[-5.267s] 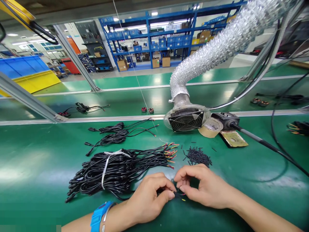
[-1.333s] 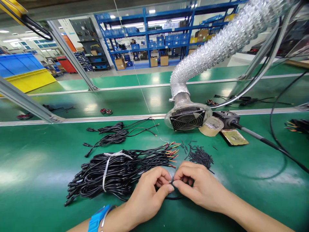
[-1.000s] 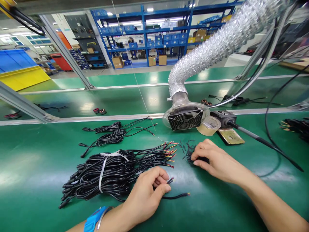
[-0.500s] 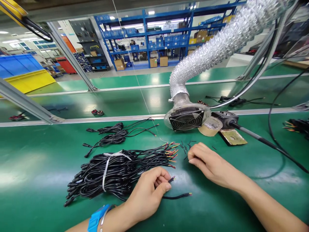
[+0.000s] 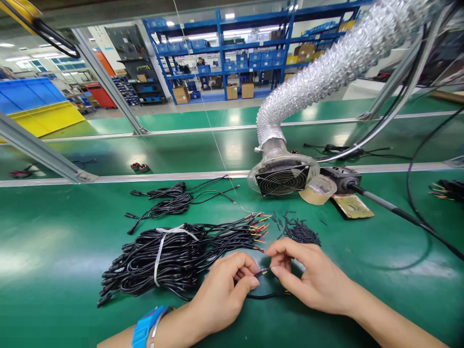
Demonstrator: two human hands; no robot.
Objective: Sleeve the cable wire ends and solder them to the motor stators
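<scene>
My left hand [image 5: 223, 290], with a blue wristband, pinches the stripped end of a black cable [image 5: 261, 273] low in the middle of the view. My right hand [image 5: 308, 278] has come up against that wire tip, thumb and fingers pinched on a small piece I cannot make out. A second loose cable [image 5: 270, 295] lies on the mat under both hands. Just left of them sits a big bundle of black cables [image 5: 166, 261] tied with a white strap, coloured wire ends fanning right. A pile of short black sleeve pieces [image 5: 300, 233] lies just beyond my right hand.
A fan with a silver flexible duct [image 5: 282, 180] stands behind, beside a tape roll [image 5: 318, 189] and a soldering iron stand [image 5: 344, 186] whose cable trails right. Two smaller cable coils [image 5: 174, 200] lie further back. A green conveyor belt [image 5: 181, 150] carries small parts.
My right hand went out to the pile of sleeve pieces and has come back to the wire end that my left hand holds. Small parts on the conveyor drifted left.
</scene>
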